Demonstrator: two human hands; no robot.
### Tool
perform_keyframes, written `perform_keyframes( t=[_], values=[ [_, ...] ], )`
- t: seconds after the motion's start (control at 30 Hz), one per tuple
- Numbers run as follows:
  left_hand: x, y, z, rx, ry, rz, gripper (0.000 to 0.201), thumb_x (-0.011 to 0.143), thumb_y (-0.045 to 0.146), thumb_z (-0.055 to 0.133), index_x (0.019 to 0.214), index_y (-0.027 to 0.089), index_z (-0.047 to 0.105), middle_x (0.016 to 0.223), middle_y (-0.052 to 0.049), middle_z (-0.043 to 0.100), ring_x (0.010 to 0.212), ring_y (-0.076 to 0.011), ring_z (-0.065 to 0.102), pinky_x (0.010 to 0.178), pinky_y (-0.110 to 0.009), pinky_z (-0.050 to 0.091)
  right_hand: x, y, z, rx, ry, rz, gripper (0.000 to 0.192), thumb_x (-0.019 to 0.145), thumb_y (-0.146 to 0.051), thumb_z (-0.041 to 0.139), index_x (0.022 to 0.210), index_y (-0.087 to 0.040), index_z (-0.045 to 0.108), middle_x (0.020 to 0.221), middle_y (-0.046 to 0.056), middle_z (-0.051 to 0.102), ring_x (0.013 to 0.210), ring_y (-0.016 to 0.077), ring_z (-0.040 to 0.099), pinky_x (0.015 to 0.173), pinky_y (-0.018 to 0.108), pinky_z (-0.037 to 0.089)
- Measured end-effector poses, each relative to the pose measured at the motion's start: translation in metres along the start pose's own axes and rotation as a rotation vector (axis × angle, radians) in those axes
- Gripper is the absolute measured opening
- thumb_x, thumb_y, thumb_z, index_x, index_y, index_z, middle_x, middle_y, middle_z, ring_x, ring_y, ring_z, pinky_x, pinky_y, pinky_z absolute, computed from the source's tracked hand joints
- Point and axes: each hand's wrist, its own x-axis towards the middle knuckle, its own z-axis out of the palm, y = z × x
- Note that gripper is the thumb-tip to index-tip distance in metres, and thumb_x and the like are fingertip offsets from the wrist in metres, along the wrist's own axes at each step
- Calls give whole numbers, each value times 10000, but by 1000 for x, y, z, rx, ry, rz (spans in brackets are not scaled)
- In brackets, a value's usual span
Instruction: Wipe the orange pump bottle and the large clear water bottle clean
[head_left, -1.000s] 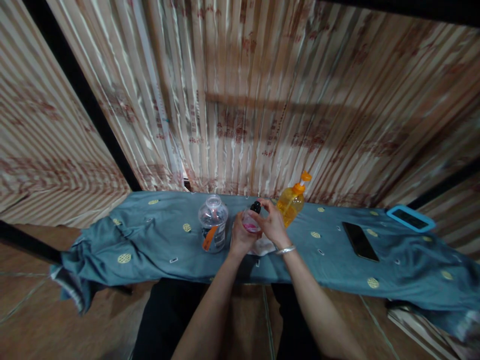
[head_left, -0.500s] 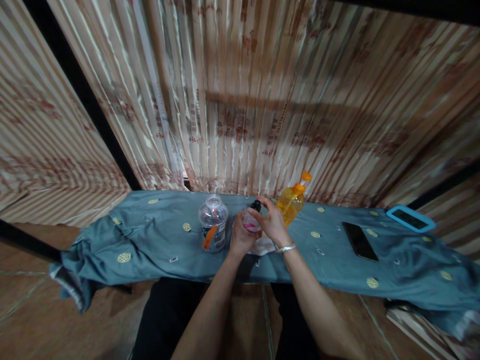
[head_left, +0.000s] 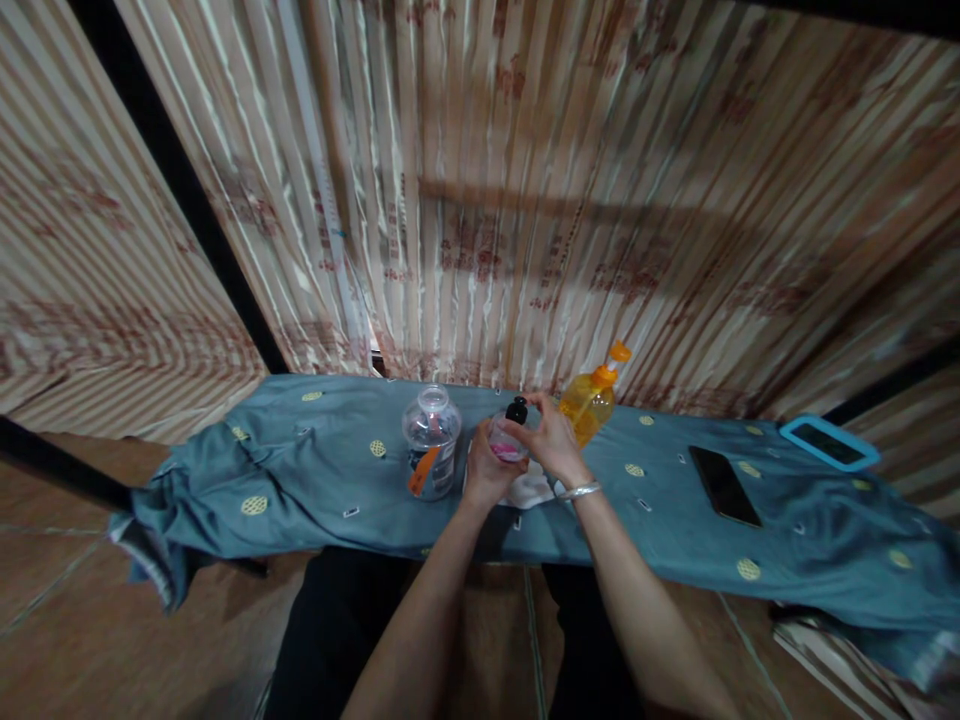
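Observation:
A small clear bottle with a black cap and a pink patch [head_left: 508, 447] is held between my two hands above the middle of the cloth. Wrapped round its left side and base is my left hand [head_left: 486, 470]. My right hand [head_left: 553, 442], with a silver bangle at the wrist, grips it from the right, fingers near the black cap. Under my hands lies a white cloth [head_left: 531, 491], partly covered. A clear plastic bottle with an orange label [head_left: 433, 445] stands uncapped to the left. Behind my right hand is a pump bottle of yellow liquid [head_left: 590, 403] with an orange top.
A grey-blue patterned cloth [head_left: 315, 480] covers the long narrow table. On its right lie a black phone [head_left: 724, 486] and a blue-framed device [head_left: 829, 443]. A striped curtain [head_left: 480, 200] hangs right behind, with dark metal poles [head_left: 176, 180] at the sides.
The whole view has shifted slightly, so things appear a little to the right. Both hands keep their hold on the small bottle, with only slight finger movement.

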Motion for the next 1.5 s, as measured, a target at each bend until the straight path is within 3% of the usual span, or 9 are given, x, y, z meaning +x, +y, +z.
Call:
perform_keyframes(
  t=[0.27,0.43,0.53,0.7,0.8,0.93,1.27,1.37,1.5],
  values=[
    [-1,-2,2,-14,16,-7,747,549,205,867,1222,201,542,1167,-85,709,1087,-295,702,936,-438,580,10,-4,-3,288,-57,-24,478,809,-604,766,1049,-194,708,1049,69,766,1030,258,712,999,517,526],
    [-1,-2,2,-2,14,3,740,551,215,866,1216,210,541,1184,-76,705,1118,-286,690,993,-439,561,-11,3,-18,481,36,59,478,807,-577,786,1090,-199,715,1121,76,778,1109,264,711,1030,518,530],
    [0,-4,2,2,6,10,732,562,212,861,1219,207,537,1179,-76,704,1111,-276,691,998,-426,558,-47,33,-33,498,148,154,455,849,-567,755,1104,-194,705,1136,67,770,1070,246,727,1030,515,536],
    [3,-10,5,19,33,20,720,537,208,878,1183,218,558,1132,-46,707,1073,-263,701,975,-411,566,-107,111,-53,263,320,375,270,903,-419,756,844,-174,661,799,-23,688,729,157,678,740,361,588],
    [5,-14,6,0,47,42,748,521,199,885,1195,209,560,1155,-59,703,1096,-272,696,986,-418,563,-125,147,-58,87,337,442,209,925,-368,742,922,-168,683,890,-1,715,802,169,694,794,384,588],
    [5,-17,6,-9,49,66,738,530,198,885,1195,208,567,1160,-58,702,1108,-273,694,997,-423,559,-130,167,-57,-116,304,444,262,910,-402,752,1033,-176,701,976,25,727,894,204,699,870,443,577],
    [2,-10,3,-15,28,40,738,546,214,874,1214,194,560,1141,-64,699,1091,-279,696,984,-453,567,-138,170,-41,-327,346,280,492,904,-610,664,1138,-178,684,1259,114,696,1240,306,623,1100,584,445],
    [2,-11,4,-22,42,33,766,525,212,882,1220,184,561,1163,-81,693,1124,-298,686,1015,-470,555,-147,149,-41,-337,414,272,739,854,-754,601,1292,-159,615,1351,170,646,1310,357,577,1117,626,411],
    [1,-13,5,-24,37,33,783,522,226,896,1230,198,562,1205,-88,686,1152,-302,677,1041,-478,540,-152,95,-35,-290,441,268,969,846,-816,519,1420,-35,512,1438,308,568,1383,430,511,1141,648,377]
  ],
)
